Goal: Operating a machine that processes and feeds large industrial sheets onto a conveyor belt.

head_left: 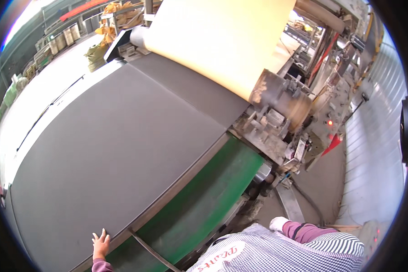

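Note:
Fingers spread apart, my left hand (101,245) lies at the near edge of a wide dark grey sheet (99,149), holding nothing. The sheet stretches from there to a machine at the far end. My right arm, in a purple sleeve, is bent across the checkered apron (258,251). At its end my right hand (279,223) looks white, perhaps gloved, and its fingers cannot be made out. Under the sheet's right side runs a green belt (199,190). A thin dark bar (152,251) crosses that belt close to my left hand.
A broad yellow sheet (217,36) rises from a roller at the far end. Beside it a worn drum (281,97) sits among metal machine parts. Further right stand a control panel with a red light (330,123) and a corrugated wall (376,131). Sacks (95,56) lie far left.

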The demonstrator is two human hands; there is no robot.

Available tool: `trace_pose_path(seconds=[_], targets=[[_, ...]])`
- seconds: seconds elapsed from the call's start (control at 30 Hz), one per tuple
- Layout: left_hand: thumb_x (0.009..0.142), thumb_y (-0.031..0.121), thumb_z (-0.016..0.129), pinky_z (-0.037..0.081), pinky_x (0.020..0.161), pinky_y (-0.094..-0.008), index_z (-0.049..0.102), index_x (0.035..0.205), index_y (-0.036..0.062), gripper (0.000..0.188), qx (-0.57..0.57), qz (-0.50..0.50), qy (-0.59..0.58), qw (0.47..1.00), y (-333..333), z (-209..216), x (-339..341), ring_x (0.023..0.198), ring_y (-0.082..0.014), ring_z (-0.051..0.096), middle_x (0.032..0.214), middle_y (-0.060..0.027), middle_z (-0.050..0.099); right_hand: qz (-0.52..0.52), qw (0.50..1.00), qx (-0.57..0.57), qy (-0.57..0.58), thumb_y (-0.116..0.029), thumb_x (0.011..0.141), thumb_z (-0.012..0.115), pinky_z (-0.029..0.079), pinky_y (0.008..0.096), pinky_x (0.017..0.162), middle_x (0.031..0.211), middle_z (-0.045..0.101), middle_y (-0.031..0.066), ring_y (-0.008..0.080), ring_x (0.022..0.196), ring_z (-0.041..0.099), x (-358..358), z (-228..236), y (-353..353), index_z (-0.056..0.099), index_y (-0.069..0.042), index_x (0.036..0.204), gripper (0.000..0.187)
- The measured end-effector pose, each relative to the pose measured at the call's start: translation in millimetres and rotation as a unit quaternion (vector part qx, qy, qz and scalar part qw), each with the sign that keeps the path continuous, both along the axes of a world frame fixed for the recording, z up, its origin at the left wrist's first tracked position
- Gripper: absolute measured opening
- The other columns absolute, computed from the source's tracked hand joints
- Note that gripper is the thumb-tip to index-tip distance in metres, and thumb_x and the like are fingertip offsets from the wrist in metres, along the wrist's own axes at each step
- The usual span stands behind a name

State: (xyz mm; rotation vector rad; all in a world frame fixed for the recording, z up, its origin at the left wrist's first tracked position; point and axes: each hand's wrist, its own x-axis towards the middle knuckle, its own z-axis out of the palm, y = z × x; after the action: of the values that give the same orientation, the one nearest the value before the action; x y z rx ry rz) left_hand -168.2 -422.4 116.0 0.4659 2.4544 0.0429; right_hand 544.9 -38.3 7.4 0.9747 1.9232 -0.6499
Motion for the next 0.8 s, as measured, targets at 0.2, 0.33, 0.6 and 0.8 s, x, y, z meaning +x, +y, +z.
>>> trace_pose_path(seconds=[0.2,0.33,0.6,0.8], targets=[[0.094,0.060,0.042,0.038,0.106,-0.0548,0.037,0.149,0.0317,0.062,-0.036,-0.129,0.032,0.991,91,-9,28,0.129,-0.0591,0.036,0.150,-0.0359,0.024,0.000,0.999,0.003,0.035,-0.036,0.076,0.061,0.050,0.0432,0.086,0.099,0.070,0.0186,0.0357,0.097,0.066,-4,-15,-12,0.074,-0.008,0.095,0.036],[0.093,0.064,0.038,0.048,0.096,-0.0508,0.038,0.148,0.0288,0.065,-0.026,-0.175,0.073,0.982,154,3,57,0.116,-0.0559,0.052,0.141,-0.0406,0.035,-0.123,0.992,-0.007,0.031,-0.041,0.082,0.059,0.050,0.0450,0.087,0.101,0.068,0.0227,0.0385,0.101,0.065,-8,-30,-17,0.073,-0.005,0.098,0.042],[0.093,0.064,0.039,0.051,0.089,-0.0480,0.047,0.144,0.0196,0.068,0.032,-0.227,0.110,0.967,270,16,103,0.105,-0.0470,0.063,0.126,-0.0398,0.052,-0.086,0.992,0.007,0.092,-0.040,0.081,0.057,0.051,0.0456,0.084,0.096,0.069,0.0227,0.0380,0.096,0.066,-5,-33,-17,0.072,-0.003,0.095,0.042],[0.098,0.037,0.050,0.039,0.107,-0.0402,0.058,0.126,-0.0041,0.050,0.396,-0.020,0.048,0.917,223,-12,76,0.126,-0.0375,0.051,0.131,-0.0250,0.056,-0.145,0.979,0.040,0.138,-0.042,0.083,0.056,0.051,0.0450,0.084,0.096,0.068,0.0232,0.0393,0.095,0.065,-28,-11,-7,0.072,-0.004,0.093,0.043]])
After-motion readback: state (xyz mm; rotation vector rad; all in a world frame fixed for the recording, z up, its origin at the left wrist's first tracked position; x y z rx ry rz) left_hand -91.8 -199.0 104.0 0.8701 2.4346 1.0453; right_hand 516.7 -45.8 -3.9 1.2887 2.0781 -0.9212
